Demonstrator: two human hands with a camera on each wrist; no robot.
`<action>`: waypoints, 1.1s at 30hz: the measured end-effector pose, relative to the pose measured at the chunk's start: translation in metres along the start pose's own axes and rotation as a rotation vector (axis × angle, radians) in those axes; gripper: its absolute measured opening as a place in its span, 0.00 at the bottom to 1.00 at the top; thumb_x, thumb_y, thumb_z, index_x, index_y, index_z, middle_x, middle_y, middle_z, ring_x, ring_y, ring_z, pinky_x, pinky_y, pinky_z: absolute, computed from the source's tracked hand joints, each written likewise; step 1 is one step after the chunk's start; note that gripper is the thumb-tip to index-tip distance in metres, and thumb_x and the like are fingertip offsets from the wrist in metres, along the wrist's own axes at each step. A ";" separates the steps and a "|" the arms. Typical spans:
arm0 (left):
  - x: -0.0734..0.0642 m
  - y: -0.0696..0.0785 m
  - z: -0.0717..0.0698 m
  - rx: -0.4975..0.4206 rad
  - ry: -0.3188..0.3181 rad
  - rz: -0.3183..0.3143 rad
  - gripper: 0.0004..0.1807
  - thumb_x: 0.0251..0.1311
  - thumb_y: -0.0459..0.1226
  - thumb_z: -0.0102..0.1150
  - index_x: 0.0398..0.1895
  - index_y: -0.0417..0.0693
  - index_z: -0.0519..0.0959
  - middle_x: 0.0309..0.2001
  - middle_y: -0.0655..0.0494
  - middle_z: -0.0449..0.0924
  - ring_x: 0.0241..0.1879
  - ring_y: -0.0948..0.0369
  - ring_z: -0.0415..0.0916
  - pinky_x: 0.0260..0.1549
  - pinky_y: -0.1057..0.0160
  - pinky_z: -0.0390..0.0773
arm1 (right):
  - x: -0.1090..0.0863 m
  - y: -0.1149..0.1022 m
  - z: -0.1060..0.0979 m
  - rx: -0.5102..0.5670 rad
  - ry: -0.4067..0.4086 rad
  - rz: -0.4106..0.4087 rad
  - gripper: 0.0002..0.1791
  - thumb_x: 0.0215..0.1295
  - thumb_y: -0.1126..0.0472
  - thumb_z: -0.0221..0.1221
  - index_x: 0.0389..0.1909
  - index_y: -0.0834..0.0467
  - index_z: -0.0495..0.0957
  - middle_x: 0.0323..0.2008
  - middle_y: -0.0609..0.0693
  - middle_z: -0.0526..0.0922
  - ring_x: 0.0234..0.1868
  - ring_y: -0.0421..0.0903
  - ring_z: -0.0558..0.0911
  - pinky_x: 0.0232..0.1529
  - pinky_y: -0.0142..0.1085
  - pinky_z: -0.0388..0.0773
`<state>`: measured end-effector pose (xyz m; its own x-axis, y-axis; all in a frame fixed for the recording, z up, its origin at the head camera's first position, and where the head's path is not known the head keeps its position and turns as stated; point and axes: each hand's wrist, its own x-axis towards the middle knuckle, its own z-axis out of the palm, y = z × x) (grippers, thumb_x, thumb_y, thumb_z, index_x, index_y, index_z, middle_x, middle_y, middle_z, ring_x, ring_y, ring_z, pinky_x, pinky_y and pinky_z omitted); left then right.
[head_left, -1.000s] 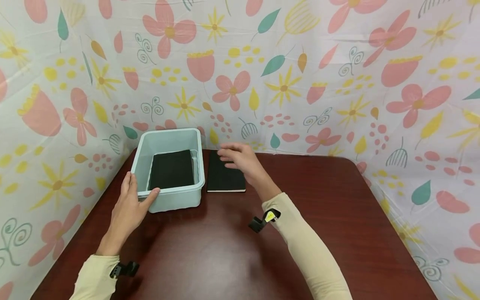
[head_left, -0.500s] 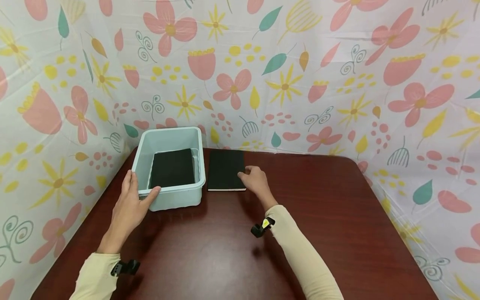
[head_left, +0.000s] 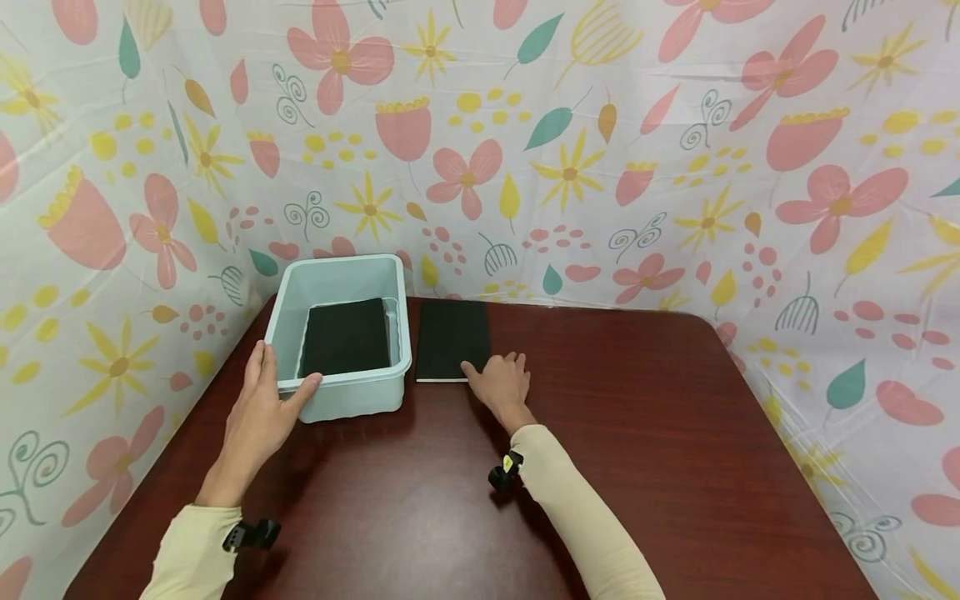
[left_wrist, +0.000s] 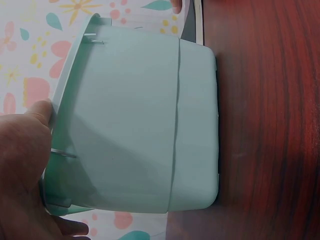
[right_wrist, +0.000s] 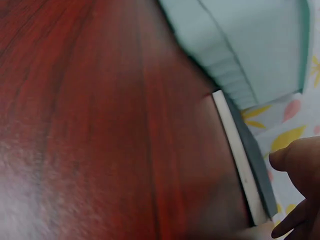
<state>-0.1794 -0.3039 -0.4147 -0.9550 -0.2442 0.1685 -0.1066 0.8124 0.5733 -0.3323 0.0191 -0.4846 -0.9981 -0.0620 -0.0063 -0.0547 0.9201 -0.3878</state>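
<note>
A pale blue-green plastic bin [head_left: 352, 396] stands at the back left of the table, with a black flat book-like item [head_left: 347, 335] lying inside it. My left hand [head_left: 255, 417] holds the bin's near-left corner, thumb over the front rim and fingers along the left side. Right of the bin, a black notebook [head_left: 452, 337] lies flat, its pale page edge toward me. At its near-right corner is my right hand [head_left: 501, 385], the thumb over the cover and the fingers spread past the right edge. The right wrist view shows the thumb [right_wrist: 287, 157] close above the cover.
The dark red-brown wooden table [head_left: 630, 433] extends to the right and toward me. A white floral-patterned sheet [head_left: 570, 167] hangs behind and on both sides. Both wrists carry small black cameras over cream sleeves.
My right hand has come down from above the notebook, past its right edge, to the near-right corner. My left hand and the bin have stayed in place.
</note>
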 end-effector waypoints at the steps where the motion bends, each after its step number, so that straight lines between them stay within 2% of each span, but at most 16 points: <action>1: 0.000 0.000 0.000 -0.001 0.000 0.000 0.55 0.61 0.66 0.45 0.76 0.42 0.33 0.76 0.49 0.27 0.67 0.36 0.53 0.53 0.29 0.59 | 0.000 0.000 0.002 -0.011 0.003 0.003 0.42 0.62 0.30 0.48 0.37 0.67 0.85 0.65 0.72 0.63 0.70 0.65 0.55 0.62 0.59 0.62; 3: 0.000 0.001 0.000 -0.002 0.004 0.003 0.55 0.61 0.66 0.45 0.75 0.42 0.33 0.76 0.49 0.27 0.67 0.36 0.53 0.52 0.29 0.59 | 0.000 -0.002 0.007 -0.035 0.013 0.014 0.41 0.61 0.29 0.49 0.30 0.66 0.85 0.64 0.72 0.64 0.70 0.66 0.57 0.61 0.60 0.63; 5: 0.000 0.001 0.000 -0.004 0.007 0.006 0.55 0.61 0.65 0.45 0.75 0.42 0.33 0.76 0.49 0.27 0.67 0.36 0.53 0.52 0.29 0.59 | 0.000 -0.003 0.011 -0.066 0.022 0.020 0.42 0.61 0.28 0.49 0.29 0.66 0.85 0.63 0.72 0.65 0.69 0.66 0.57 0.59 0.61 0.63; 10: 0.001 0.001 0.000 -0.001 0.012 0.016 0.55 0.62 0.65 0.45 0.75 0.41 0.33 0.76 0.48 0.28 0.66 0.36 0.54 0.52 0.30 0.60 | -0.001 -0.008 0.016 -0.099 0.043 0.030 0.42 0.61 0.30 0.51 0.38 0.69 0.84 0.63 0.72 0.66 0.68 0.66 0.58 0.58 0.62 0.63; 16: 0.001 0.000 -0.001 -0.006 0.011 0.013 0.55 0.61 0.65 0.46 0.75 0.42 0.33 0.76 0.49 0.27 0.66 0.36 0.53 0.52 0.30 0.60 | -0.001 -0.013 0.014 -0.053 0.084 0.046 0.36 0.59 0.33 0.57 0.34 0.67 0.83 0.58 0.70 0.72 0.62 0.65 0.65 0.53 0.61 0.68; 19: 0.002 0.000 0.000 -0.004 0.009 0.013 0.55 0.61 0.65 0.45 0.75 0.41 0.33 0.76 0.48 0.27 0.66 0.36 0.53 0.52 0.29 0.60 | 0.000 -0.013 0.013 -0.021 0.099 0.071 0.34 0.59 0.36 0.59 0.37 0.67 0.83 0.57 0.69 0.73 0.63 0.64 0.65 0.53 0.60 0.68; 23: 0.002 0.000 0.001 -0.006 0.010 0.014 0.55 0.61 0.65 0.46 0.75 0.41 0.34 0.76 0.48 0.27 0.66 0.36 0.54 0.52 0.29 0.60 | 0.001 -0.012 0.014 0.032 0.120 0.094 0.28 0.61 0.39 0.60 0.31 0.65 0.83 0.59 0.69 0.71 0.67 0.64 0.62 0.56 0.62 0.65; 26: 0.002 -0.001 0.001 -0.007 0.013 0.016 0.55 0.61 0.65 0.46 0.75 0.41 0.34 0.76 0.48 0.28 0.66 0.36 0.54 0.52 0.29 0.59 | 0.002 -0.011 0.015 0.052 0.126 0.107 0.26 0.61 0.41 0.60 0.22 0.61 0.82 0.58 0.69 0.72 0.67 0.64 0.61 0.57 0.62 0.63; 29: 0.001 -0.001 0.001 -0.009 0.015 0.015 0.55 0.61 0.65 0.46 0.75 0.41 0.34 0.76 0.48 0.28 0.67 0.36 0.53 0.52 0.29 0.59 | 0.002 -0.011 0.015 0.075 0.131 0.122 0.25 0.60 0.41 0.61 0.19 0.59 0.80 0.56 0.68 0.74 0.66 0.64 0.62 0.56 0.62 0.63; 30: 0.001 -0.001 0.001 -0.009 0.016 0.015 0.55 0.61 0.65 0.46 0.75 0.41 0.34 0.76 0.48 0.28 0.67 0.36 0.53 0.52 0.29 0.59 | 0.001 -0.011 0.015 0.086 0.130 0.127 0.25 0.60 0.41 0.61 0.20 0.59 0.80 0.56 0.68 0.74 0.66 0.63 0.62 0.56 0.62 0.63; 33: 0.001 -0.001 0.001 -0.011 0.015 0.015 0.55 0.61 0.65 0.46 0.75 0.41 0.34 0.76 0.48 0.28 0.67 0.36 0.53 0.52 0.29 0.59 | 0.002 -0.011 0.016 0.126 0.139 0.146 0.26 0.59 0.41 0.62 0.34 0.65 0.80 0.55 0.66 0.73 0.66 0.62 0.61 0.57 0.61 0.62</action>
<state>-0.1804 -0.3046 -0.4165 -0.9521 -0.2400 0.1895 -0.0890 0.8104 0.5791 -0.3327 0.0025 -0.4950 -0.9901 0.1302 0.0528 0.0861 0.8593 -0.5042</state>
